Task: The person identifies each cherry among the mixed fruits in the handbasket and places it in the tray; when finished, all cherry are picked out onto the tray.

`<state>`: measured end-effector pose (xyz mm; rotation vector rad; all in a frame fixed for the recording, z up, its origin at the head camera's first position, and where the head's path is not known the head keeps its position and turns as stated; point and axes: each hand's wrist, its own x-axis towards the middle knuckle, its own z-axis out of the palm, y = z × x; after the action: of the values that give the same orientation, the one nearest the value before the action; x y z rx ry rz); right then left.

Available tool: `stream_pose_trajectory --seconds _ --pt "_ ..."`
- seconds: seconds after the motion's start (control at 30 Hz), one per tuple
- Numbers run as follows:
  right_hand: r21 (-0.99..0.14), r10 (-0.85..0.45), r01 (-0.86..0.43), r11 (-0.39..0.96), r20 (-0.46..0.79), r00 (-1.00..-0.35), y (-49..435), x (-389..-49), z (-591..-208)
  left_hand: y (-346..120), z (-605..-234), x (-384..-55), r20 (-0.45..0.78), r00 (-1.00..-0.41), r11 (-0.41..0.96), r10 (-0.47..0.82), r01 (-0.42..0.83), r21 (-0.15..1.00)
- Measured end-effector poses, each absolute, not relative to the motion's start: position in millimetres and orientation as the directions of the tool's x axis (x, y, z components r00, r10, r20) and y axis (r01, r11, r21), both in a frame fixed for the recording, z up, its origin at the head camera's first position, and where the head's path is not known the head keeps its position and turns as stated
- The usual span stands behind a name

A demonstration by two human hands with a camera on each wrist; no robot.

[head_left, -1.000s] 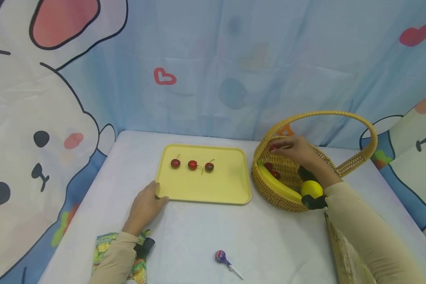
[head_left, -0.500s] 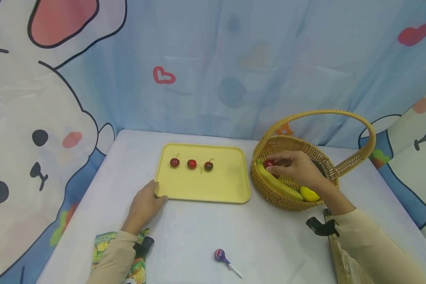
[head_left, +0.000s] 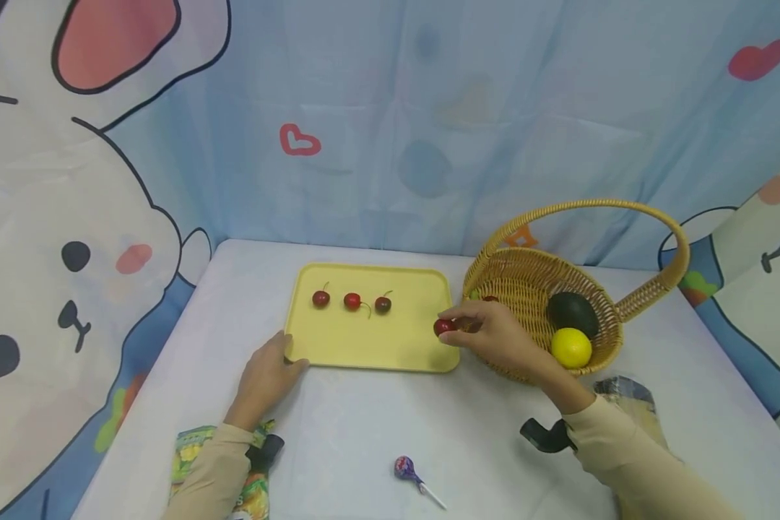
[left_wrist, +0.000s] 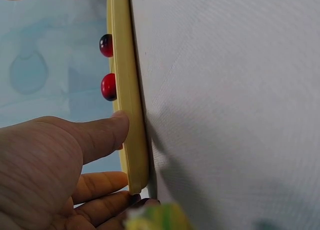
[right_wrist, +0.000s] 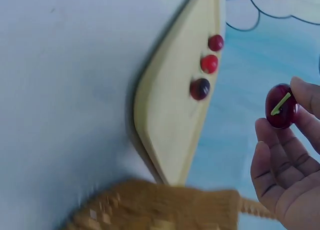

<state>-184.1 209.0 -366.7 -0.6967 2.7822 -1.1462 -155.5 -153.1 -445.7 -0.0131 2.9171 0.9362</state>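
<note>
My right hand (head_left: 494, 336) pinches a dark red cherry (head_left: 443, 328) between thumb and fingertips, over the right end of the yellow tray (head_left: 364, 347). In the right wrist view, that cherry (right_wrist: 281, 107) shows a short green stem. On the tray lie three more cherries in a row: a left one (head_left: 321, 298), a middle one (head_left: 352, 301) and a dark right one (head_left: 383, 305). My left hand (head_left: 266, 379) holds the tray's near left corner. The left wrist view shows its thumb (left_wrist: 107, 135) against the rim and its fingers round the corner.
Right of the tray stands a wicker basket (head_left: 607, 347) with a tall handle, holding an avocado-like dark fruit (head_left: 572, 314), a lemon (head_left: 571, 348) and a partly hidden cherry (head_left: 490, 298). A lollipop (head_left: 406, 468) lies in front. Bright packaging (head_left: 191, 444) sits under my left forearm.
My right hand has moved left out of the basket with the cherry, now above the tray's right end. The avocado-like fruit has come into view. My left hand has stayed in place.
</note>
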Motion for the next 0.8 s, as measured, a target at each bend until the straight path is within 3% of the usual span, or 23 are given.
stream_pose_trajectory --seconds 0.3,0.53,0.8 --pt "-0.713 -0.373 -0.350 0.607 0.134 -0.918 175.2 -205.7 -389.2 -153.1 -446.3 -156.0 -0.081 -0.997 0.809 0.016 -0.035 0.587" --pt "-0.720 -0.237 -0.225 0.656 0.087 -0.968 149.3 -236.0 -411.1 -155.7 -443.8 -157.1 -0.074 -0.997 0.814 0.007 -0.037 0.580" --pt "-0.654 -0.152 -0.128 0.746 0.021 -0.988 130.5 -251.5 -419.7 -153.7 -446.9 -157.4 -0.102 -0.995 0.810 0.003 -0.057 0.584"
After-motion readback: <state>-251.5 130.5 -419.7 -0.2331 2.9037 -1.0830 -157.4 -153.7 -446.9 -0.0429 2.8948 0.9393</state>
